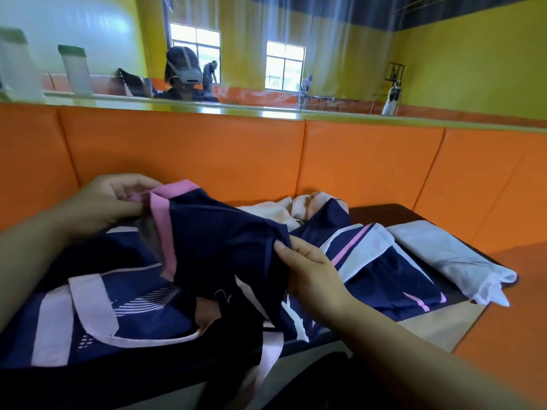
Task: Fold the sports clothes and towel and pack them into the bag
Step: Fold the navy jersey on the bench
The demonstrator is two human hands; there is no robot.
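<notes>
Navy shirt is held up just above the clothes heaped on the counter. Left hand pinches its pink trim; right hand pinches a navy edge with the fingers closed on the cloth. Advice: draw the two grips apart until taut, level them, then lay the shirt flat before folding. Striped shorts lie on the right.

The lifted navy shirt hides the fingertips of the right hand and part of the left hand's fingers. It also covers the near side of the cream cloth. Both forearms are cut off at the edges. Clothes cover most of the surface. Whether the white bundle on the right is a towel or a bag cannot be told.
</notes>
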